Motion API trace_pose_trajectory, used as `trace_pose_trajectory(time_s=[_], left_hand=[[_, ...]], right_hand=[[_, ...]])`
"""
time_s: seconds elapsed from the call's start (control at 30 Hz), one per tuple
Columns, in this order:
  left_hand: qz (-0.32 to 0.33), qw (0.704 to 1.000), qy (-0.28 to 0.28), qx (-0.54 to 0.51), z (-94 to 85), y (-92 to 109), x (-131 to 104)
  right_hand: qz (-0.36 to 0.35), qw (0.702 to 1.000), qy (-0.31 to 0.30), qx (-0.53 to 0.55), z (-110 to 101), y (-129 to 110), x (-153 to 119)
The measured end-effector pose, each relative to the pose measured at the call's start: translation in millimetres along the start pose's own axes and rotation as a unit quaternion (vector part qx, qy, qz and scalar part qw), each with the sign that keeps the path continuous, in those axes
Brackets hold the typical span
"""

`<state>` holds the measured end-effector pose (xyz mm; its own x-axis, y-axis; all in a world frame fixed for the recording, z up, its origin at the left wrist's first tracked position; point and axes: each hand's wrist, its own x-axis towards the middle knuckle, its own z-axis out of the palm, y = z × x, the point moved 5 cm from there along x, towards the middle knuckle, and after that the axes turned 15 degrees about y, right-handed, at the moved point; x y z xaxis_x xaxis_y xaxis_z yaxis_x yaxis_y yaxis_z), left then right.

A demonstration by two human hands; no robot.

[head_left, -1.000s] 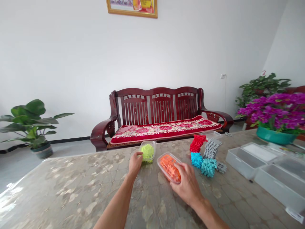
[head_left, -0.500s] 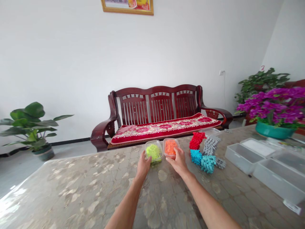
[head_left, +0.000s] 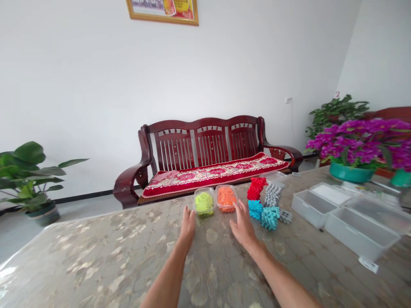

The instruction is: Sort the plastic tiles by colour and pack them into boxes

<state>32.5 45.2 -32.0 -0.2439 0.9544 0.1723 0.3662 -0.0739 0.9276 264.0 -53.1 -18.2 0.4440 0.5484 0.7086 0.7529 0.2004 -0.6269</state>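
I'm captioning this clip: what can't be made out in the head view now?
All in the head view:
Framed picture: top cut off by the upper edge.
Leftmost plant: cut off by the left edge.
Orange pieces: single shapes too small.
Right hand: overlaps the orange tub's corner, masking any contact.

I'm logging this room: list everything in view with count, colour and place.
Table: one, greyish patterned, foreground
Left tub: one, clear, yellow-green pieces inside, table's far edge
Right tub: one, clear, orange pieces inside, beside it
Piece clusters: several, red, blue, teal, grey, table's centre-right
Boxes: several, whitish translucent, table's right
Flowers: several, purple, table's far right
Leafy plants: two, green, left and right background
Bench: one, dark red, beyond table
Seat cover: one, red floral, on bench
Framed picture: one, gold-framed, upper wall
Socket: one, white, wall
Left hand: one, bare, beside left tub
Right hand: one, bare, beside right tub
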Motion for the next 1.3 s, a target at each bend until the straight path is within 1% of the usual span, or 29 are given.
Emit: trace_pose_trajectory(time_s=[0.1,0.13,0.17,0.2,0.23,0.3,0.37,0.43,0.47,0.5,0.57,0.63,0.7,0.77,0.8,0.9,1.07,1.17,1.23,1.3], left_hand=[[-0.022,0.999,0.021,0.046,-16.7,-7,-19],[-0.019,0.998,0.021,0.057,-20.8,-8,-27],[-0.002,0.997,0.019,0.076,-24.2,-9,-35],[0.064,0.988,0.022,0.141,-26.8,-5,-44],[0.127,0.971,0.019,0.199,-27.8,-3,-53],[0.235,0.931,-0.013,0.279,-25.6,1,-73],[0.290,0.898,-0.020,0.330,-25.3,2,-89],[0.314,0.874,-0.019,0.371,-26.2,4,-101],[0.317,0.864,-0.020,0.390,-26.8,5,-105],[0.317,0.856,-0.022,0.407,-27.3,7,-109],[0.313,0.845,-0.027,0.433,-28.4,11,-115],[0.309,0.839,-0.028,0.448,-29.6,15,-118],[0.307,0.833,-0.030,0.460,-30.4,18,-121],[0.307,0.827,-0.034,0.470,-30.8,20,-123],[0.309,0.824,-0.036,0.474,-30.9,21,-123],[0.317,0.816,-0.036,0.482,-31.3,22,-123],[0.329,0.814,-0.038,0.477,-31.9,19,-122],[0.325,0.824,-0.034,0.463,-33.3,16,-121],[0.317,0.833,-0.039,0.451,-34.8,13,-119],[0.307,0.843,-0.050,0.439,-36.6,11,-117]], right_hand=[[-0.045,0.998,-0.034,-0.016,-28,-15,-16],[-0.055,0.997,-0.046,-0.022,-38,-19,-20],[-0.062,0.996,-0.054,-0.028,-49,-21,-23],[-0.067,0.995,-0.058,-0.034,-59,-23,-25],[-0.072,0.995,-0.058,-0.039,-70,-24,-25],[-0.085,0.994,-0.051,-0.044,-94,-22,-22],[-0.100,0.993,-0.021,-0.053,-124,-17,-12],[-0.108,0.990,0.023,-0.090,-160,-7,5],[-0.105,0.985,0.050,-0.127,-179,1,14],[-0.100,0.977,0.065,-0.177,-198,10,24],[-0.070,0.947,0.082,-0.302,-233,30,43],[-0.023,0.907,0.070,-0.415,-262,51,57],[0.013,0.867,0.036,-0.496,-282,68,63],[0.041,0.838,-0.008,-0.545,-294,81,63],[0.055,0.828,-0.030,-0.558,-297,87,61],[0.077,0.815,-0.080,-0.569,-300,99,54],[0.058,0.813,-0.124,-0.566,-301,106,49],[0.042,0.815,-0.109,-0.568,-302,103,57],[0.012,0.828,-0.084,-0.554,-298,98,71],[-0.007,0.854,-0.077,-0.515,-286,97,89]])
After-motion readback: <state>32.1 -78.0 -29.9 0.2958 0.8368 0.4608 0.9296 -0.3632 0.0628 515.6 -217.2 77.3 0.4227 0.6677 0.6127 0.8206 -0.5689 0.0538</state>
